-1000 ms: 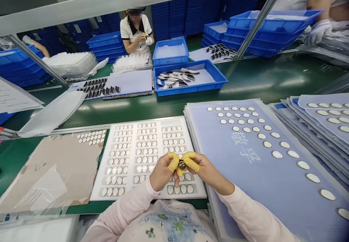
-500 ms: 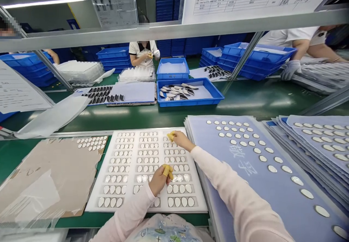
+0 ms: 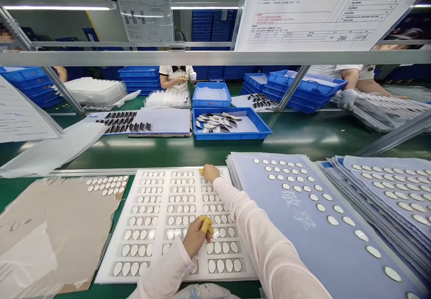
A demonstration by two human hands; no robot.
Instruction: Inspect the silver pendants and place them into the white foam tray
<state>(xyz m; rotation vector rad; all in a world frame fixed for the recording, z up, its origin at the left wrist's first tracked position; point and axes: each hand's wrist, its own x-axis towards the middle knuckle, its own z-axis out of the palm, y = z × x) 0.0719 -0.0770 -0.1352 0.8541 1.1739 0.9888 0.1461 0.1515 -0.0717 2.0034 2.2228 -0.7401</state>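
Reaching across a green bench (image 3: 303,137), both arms extend over a white foam tray (image 3: 191,273) set with rows of silvery oval pieces (image 3: 141,250). More ovals lie on a lavender sheet (image 3: 289,227) just right of the tray, and blue crates (image 3: 229,130) stand beyond. The left hand (image 3: 194,238) sits low over the tray's lower rows, its yellow-capped fingers (image 3: 206,224) curled together around nothing visible. The right hand (image 3: 210,173) reaches the tray's far edge, its fingers too hidden to tell their spread.

Left hand (image 3: 194,238), bent at the wrist, with yellow-capped fingers (image 3: 205,224) pointing downward; pale-pink-sleeved right arm (image 3: 259,231) reaching forward, right hand (image 3: 210,173) well apart from the left, fingers curled under
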